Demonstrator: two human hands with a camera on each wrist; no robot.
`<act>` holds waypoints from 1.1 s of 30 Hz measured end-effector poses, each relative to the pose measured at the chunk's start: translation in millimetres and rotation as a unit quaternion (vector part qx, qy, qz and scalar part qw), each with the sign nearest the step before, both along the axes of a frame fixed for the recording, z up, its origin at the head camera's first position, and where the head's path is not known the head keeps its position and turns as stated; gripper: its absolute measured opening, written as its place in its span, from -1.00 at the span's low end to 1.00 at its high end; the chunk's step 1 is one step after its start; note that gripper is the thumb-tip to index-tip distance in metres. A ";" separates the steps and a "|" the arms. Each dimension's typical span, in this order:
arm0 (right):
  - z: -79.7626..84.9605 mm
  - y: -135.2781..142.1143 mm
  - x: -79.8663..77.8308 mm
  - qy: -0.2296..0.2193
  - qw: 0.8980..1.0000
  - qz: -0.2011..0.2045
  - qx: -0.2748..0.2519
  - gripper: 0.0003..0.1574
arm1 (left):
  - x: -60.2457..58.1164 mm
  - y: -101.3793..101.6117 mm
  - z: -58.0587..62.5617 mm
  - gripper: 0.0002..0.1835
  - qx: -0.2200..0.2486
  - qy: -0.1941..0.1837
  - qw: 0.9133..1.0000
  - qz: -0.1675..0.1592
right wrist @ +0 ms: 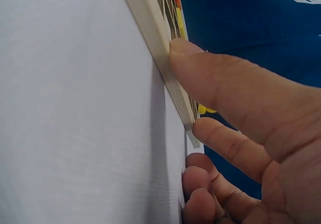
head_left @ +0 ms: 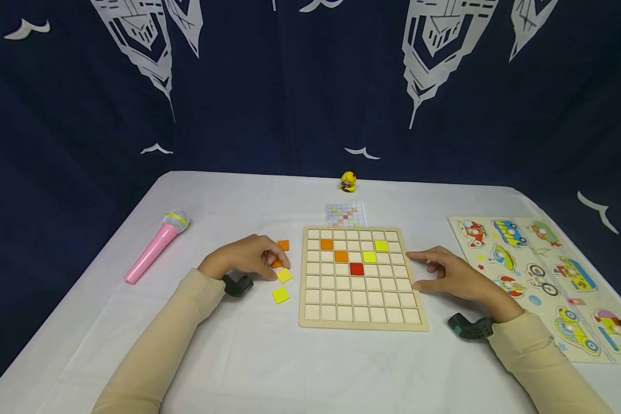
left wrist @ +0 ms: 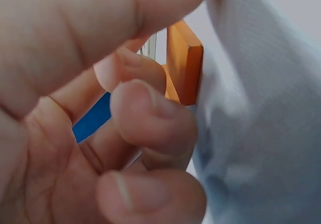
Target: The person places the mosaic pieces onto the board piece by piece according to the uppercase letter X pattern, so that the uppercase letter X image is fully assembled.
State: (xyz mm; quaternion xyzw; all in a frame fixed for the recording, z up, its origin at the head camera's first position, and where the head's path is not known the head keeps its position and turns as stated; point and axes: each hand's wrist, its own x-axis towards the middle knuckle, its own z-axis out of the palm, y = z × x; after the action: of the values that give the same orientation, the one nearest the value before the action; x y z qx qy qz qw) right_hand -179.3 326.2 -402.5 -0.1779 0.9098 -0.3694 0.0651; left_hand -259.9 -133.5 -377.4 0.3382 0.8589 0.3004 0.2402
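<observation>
The board (head_left: 359, 298) has a grid of cells. In its middle cell sits a red tile (head_left: 357, 269); from this, two orange tiles (head_left: 341, 256) go diagonally to the far left corner of the board, and two yellow tiles (head_left: 370, 257) to its far right corner. Left of the board, the left hand (head_left: 248, 255) has bent fingers beside loose orange and yellow pieces (head_left: 281, 295); I cannot tell if it pinches one. At the board's right edge, the right hand (head_left: 447, 275) touches with thumb and forefinger spread apart. Behind the board, a card (head_left: 345, 214) carries a coloured grid; its finer print is too small to read.
</observation>
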 end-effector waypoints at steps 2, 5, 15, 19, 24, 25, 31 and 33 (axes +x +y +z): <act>0.2 0.0 0.2 -0.004 1.000 -0.004 0.001 -0.14 | -0.4 0.0 -0.6 -0.73 -0.001 0.004 1.000 0.002; 0.0 0.5 -0.2 -0.005 1.000 -0.004 0.003 -0.13 | -1.2 0.6 -2.1 -0.74 -0.001 0.011 1.000 0.005; -1.5 2.3 -2.1 -0.002 1.000 -0.001 0.001 -0.14 | 0.3 8.6 -4.4 -0.78 0.047 0.041 0.998 0.010; -1.7 2.4 -2.3 -0.004 1.000 0.000 -0.001 -0.14 | 2.9 15.2 -5.5 -0.77 0.071 0.060 0.996 0.014; -1.4 2.6 -2.2 -0.004 1.000 0.000 -0.004 -0.15 | 8.1 22.4 -5.1 -0.76 0.080 0.075 0.994 0.024; -1.5 2.6 -2.2 -0.004 1.000 0.000 -0.004 -0.15 | 9.1 23.4 -4.9 -0.76 0.078 0.078 0.994 0.024; -1.6 2.0 -2.1 -0.004 1.000 0.000 -0.004 -0.15 | 14.7 30.2 -3.1 -0.75 0.059 0.099 0.993 0.014; -1.4 1.5 -2.0 -0.004 1.000 -0.002 -0.003 -0.15 | 16.2 32.8 -3.0 -0.75 0.056 0.102 0.993 0.014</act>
State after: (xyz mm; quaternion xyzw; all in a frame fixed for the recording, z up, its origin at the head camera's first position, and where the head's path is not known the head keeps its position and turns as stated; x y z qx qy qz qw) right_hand -181.3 327.7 -403.9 -0.1751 0.9087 -0.3729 0.0678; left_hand -243.7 -100.8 -380.4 0.3679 0.8654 0.3153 0.1280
